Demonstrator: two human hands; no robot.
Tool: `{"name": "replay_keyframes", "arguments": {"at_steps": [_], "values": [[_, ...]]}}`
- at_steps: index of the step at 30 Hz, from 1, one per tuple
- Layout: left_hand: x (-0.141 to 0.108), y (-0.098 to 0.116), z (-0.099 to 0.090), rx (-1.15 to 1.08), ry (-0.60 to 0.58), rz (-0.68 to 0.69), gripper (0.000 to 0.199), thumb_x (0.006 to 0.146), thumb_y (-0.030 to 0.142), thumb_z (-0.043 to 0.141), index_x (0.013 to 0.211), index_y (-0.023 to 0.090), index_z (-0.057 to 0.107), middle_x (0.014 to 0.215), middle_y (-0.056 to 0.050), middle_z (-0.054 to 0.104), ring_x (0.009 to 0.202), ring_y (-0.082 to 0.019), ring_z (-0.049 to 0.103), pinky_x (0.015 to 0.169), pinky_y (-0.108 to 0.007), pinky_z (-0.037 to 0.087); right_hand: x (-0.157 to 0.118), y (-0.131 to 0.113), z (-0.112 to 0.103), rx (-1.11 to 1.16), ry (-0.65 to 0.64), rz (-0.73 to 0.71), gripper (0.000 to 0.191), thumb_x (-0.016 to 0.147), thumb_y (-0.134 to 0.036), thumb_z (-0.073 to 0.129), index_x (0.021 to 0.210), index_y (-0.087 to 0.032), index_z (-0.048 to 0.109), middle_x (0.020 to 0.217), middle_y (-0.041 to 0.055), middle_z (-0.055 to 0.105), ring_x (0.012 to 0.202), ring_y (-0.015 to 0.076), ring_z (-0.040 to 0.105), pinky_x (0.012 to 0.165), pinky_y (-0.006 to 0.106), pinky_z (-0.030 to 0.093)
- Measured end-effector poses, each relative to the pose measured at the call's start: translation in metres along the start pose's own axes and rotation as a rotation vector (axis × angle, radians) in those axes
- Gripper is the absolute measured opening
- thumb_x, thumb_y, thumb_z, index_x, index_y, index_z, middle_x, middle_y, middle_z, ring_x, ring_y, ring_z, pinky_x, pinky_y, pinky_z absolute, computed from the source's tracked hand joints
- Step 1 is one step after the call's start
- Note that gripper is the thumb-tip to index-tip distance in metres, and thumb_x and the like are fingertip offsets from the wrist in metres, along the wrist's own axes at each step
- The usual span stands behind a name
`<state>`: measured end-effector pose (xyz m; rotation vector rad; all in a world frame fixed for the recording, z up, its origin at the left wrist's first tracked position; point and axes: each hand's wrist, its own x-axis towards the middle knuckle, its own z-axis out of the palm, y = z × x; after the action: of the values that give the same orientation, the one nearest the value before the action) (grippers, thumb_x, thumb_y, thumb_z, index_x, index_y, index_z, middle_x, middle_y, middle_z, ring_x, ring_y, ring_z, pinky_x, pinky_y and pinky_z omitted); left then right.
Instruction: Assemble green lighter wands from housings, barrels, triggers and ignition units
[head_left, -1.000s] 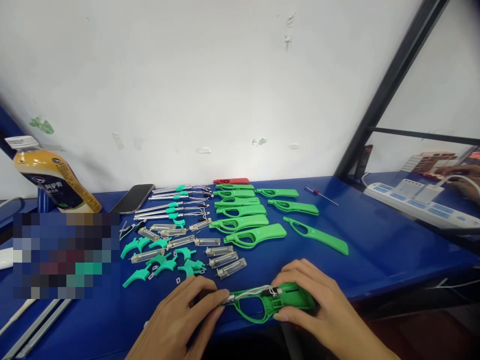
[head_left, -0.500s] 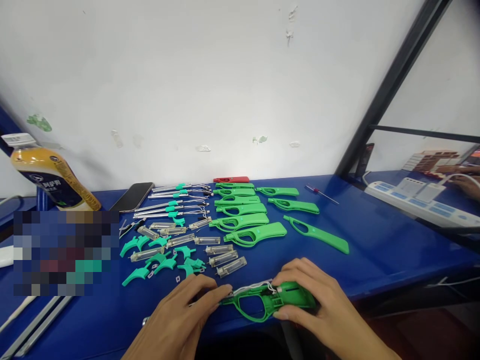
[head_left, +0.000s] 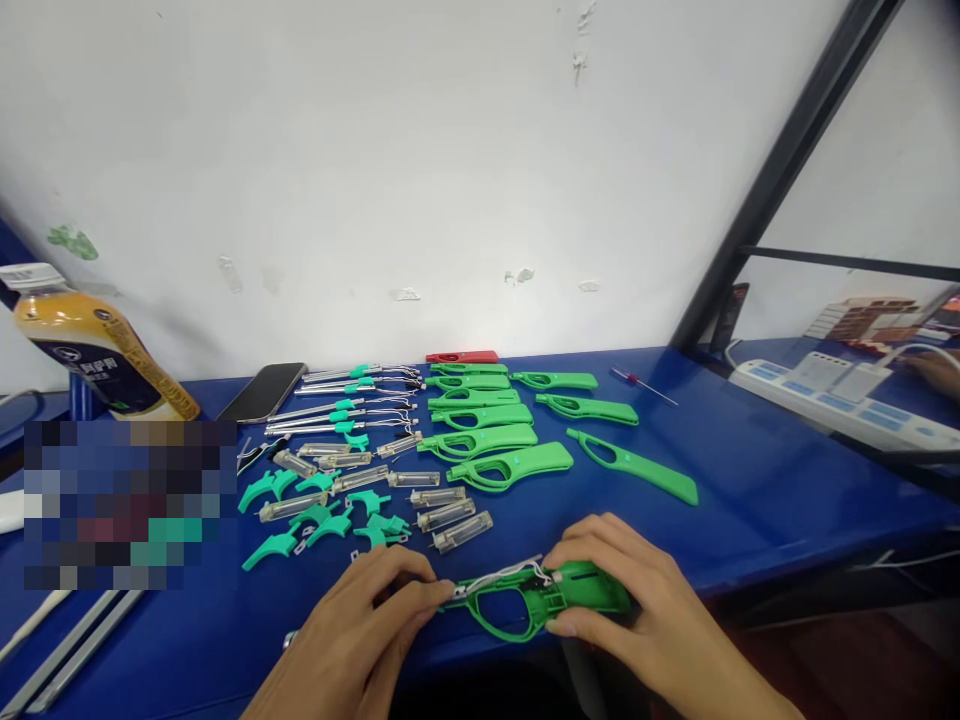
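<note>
green shell half [head_left: 534, 602] lies open side up between the two hands at the near edge of the blue table [head_left: 750, 480], its narrow end to the left and its broad end to the right. white wires [head_left: 502, 576] run along its far rim, past the looped opening, to a small dark part near the broad end. the right hand [head_left: 637, 590] grasps that broad end, thumb on the near side and fingers over the far side. the left hand [head_left: 367, 620] is pinched on the narrow end, where a small metal piece [head_left: 460, 591] shows at the fingertips; how much of the metal it clasps is hidden. beyond the hands lie clear cartridges [head_left: 463, 533], with curved teal pieces [head_left: 270, 548] scattered to their left. farther back, metal rods [head_left: 300, 427] with wires lie side by side, next to a column of green shells [head_left: 517, 467] that ends at a red shell [head_left: 480, 357] by the wall [head_left: 480, 150]. three more green shells lie to the right of that column, near a thin rod [head_left: 652, 388]. a dark phone [head_left: 262, 392] and a yellow bottle [head_left: 105, 345] sit at the left, and a white power strip [head_left: 840, 405] at the right.
</note>
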<state>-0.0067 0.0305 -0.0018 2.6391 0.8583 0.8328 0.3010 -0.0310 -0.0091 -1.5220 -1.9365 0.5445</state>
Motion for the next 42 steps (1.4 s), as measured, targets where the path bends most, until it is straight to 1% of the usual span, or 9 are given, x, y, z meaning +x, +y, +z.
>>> {"name": "replay_keyframes", "arguments": {"at_steps": [3, 7, 10, 14, 18, 25, 30, 36, 42], "values": [[0.0, 0.001, 0.0, 0.009, -0.004, -0.006, 0.037, 0.107, 0.015, 0.048, 0.133, 0.033, 0.068, 0.113, -0.001, 0.073, 0.097, -0.013, 0.074, 0.091, -0.021, 0.061, -0.001, -0.001, 0.0, 0.009, -0.015, 0.013, 0.02, 0.095, -0.045, 0.082, 0.111, -0.037, 0.075, 0.114, -0.0001, 0.072, 0.107, 0.0242, 0.067, 0.093, 0.035, 0.053], [0.0, 0.003, -0.002, 0.035, -0.027, 0.017, 0.038, 0.107, 0.011, 0.045, 0.132, 0.031, 0.066, 0.112, -0.001, 0.071, 0.096, -0.013, 0.072, 0.088, -0.021, 0.06, -0.001, -0.002, -0.001, 0.019, -0.026, 0.025, 0.019, 0.095, -0.046, 0.081, 0.111, -0.038, 0.075, 0.114, -0.0007, 0.071, 0.108, 0.0242, 0.067, 0.095, 0.036, 0.052], [-0.001, 0.002, -0.001, 0.05, -0.058, 0.019, 0.033, 0.109, 0.012, 0.046, 0.13, 0.029, 0.065, 0.115, -0.003, 0.069, 0.099, -0.015, 0.07, 0.086, -0.023, 0.059, -0.001, -0.001, -0.001, 0.023, -0.021, 0.027, 0.019, 0.095, -0.045, 0.082, 0.111, -0.038, 0.075, 0.114, -0.001, 0.071, 0.107, 0.0239, 0.066, 0.093, 0.035, 0.052], [-0.002, -0.001, 0.004, 0.087, -0.034, 0.037, 0.024, 0.11, 0.017, 0.052, 0.126, 0.027, 0.066, 0.115, -0.004, 0.068, 0.1, -0.017, 0.068, 0.087, -0.027, 0.059, -0.001, 0.0, 0.0, 0.024, -0.013, 0.017, 0.021, 0.094, -0.043, 0.083, 0.111, -0.036, 0.073, 0.113, -0.0008, 0.071, 0.107, 0.0236, 0.066, 0.092, 0.034, 0.051], [-0.002, -0.002, 0.007, 0.1, -0.007, 0.062, 0.027, 0.11, 0.013, 0.048, 0.128, 0.025, 0.065, 0.114, -0.005, 0.068, 0.096, -0.017, 0.068, 0.083, -0.027, 0.058, -0.002, 0.001, 0.001, 0.043, 0.012, 0.003, 0.02, 0.093, -0.04, 0.085, 0.104, -0.033, 0.07, 0.109, -0.0015, 0.071, 0.101, 0.0224, 0.066, 0.089, 0.033, 0.05], [-0.002, -0.002, 0.008, 0.089, 0.003, 0.062, 0.025, 0.111, 0.014, 0.047, 0.124, 0.025, 0.066, 0.111, -0.005, 0.067, 0.094, -0.017, 0.068, 0.08, -0.027, 0.058, -0.002, 0.003, 0.002, 0.081, 0.048, -0.034, 0.016, 0.092, -0.038, 0.086, 0.103, -0.036, 0.075, 0.109, -0.0019, 0.071, 0.102, 0.0217, 0.068, 0.089, 0.032, 0.051], [-0.001, 0.0, 0.008, 0.086, 0.007, 0.065, 0.026, 0.111, 0.013, 0.047, 0.126, 0.024, 0.065, 0.112, -0.005, 0.067, 0.094, -0.017, 0.068, 0.081, -0.027, 0.058, -0.003, 0.003, 0.005, 0.129, 0.031, 0.04, 0.016, 0.091, -0.032, 0.087, 0.1, -0.036, 0.074, 0.115, -0.0033, 0.072, 0.108, 0.0211, 0.067, 0.095, 0.032, 0.049], [-0.001, 0.003, 0.006, 0.082, 0.008, 0.055, 0.025, 0.11, 0.012, 0.045, 0.12, 0.024, 0.065, 0.11, -0.005, 0.067, 0.093, -0.017, 0.067, 0.08, -0.027, 0.057, 0.0, 0.003, 0.006, 0.164, 0.054, 0.079, 0.021, 0.087, -0.021, 0.088, 0.095, -0.034, 0.073, 0.108, -0.0044, 0.074, 0.105, 0.021, 0.07, 0.097, 0.033, 0.048], [-0.002, 0.002, 0.009, 0.072, 0.02, 0.06, 0.025, 0.11, 0.011, 0.046, 0.121, 0.024, 0.064, 0.11, -0.005, 0.067, 0.094, -0.017, 0.067, 0.08, -0.027, 0.057, 0.0, 0.007, 0.01, 0.144, 0.097, 0.012, 0.015, 0.093, -0.021, 0.082, 0.094, -0.035, 0.076, 0.113, -0.0036, 0.077, 0.109, 0.0215, 0.07, 0.095, 0.033, 0.051]]}}
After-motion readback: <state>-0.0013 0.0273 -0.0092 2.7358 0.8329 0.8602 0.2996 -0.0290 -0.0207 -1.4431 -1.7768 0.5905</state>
